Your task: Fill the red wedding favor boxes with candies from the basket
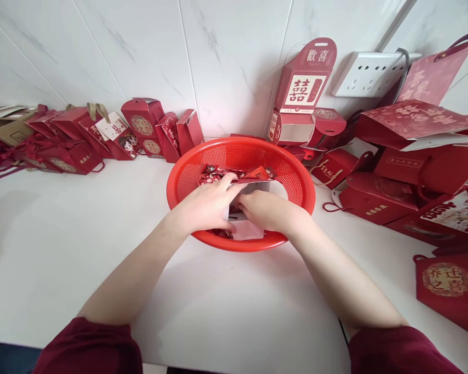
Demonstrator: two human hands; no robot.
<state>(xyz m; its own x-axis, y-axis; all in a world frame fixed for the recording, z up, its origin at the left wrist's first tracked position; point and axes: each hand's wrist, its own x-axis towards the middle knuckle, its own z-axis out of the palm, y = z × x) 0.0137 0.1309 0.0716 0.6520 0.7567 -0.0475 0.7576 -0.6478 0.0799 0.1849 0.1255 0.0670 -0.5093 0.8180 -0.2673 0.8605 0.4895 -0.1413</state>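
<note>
A red plastic colander [175, 189] stands on the white table. In it lie small red wrapped packets [257, 174], partly hidden by my hands. Over the colander, my left hand [210, 203] grips an open paper gift box [248, 230] by its side, fingers at the far edge and thumb at the near one. The box's pale inside faces up, with its flaps spread. My right hand [267, 209] reaches into the box with its fingers drawn together. Their tips are hidden, and I cannot see what they hold.
Red gift boxes [142, 127] line the wall at left. More boxes [378, 202] are stacked at right, and a tall one [307, 78] stands behind the colander. A white power strip [368, 75] is on the wall, with a grey cable.
</note>
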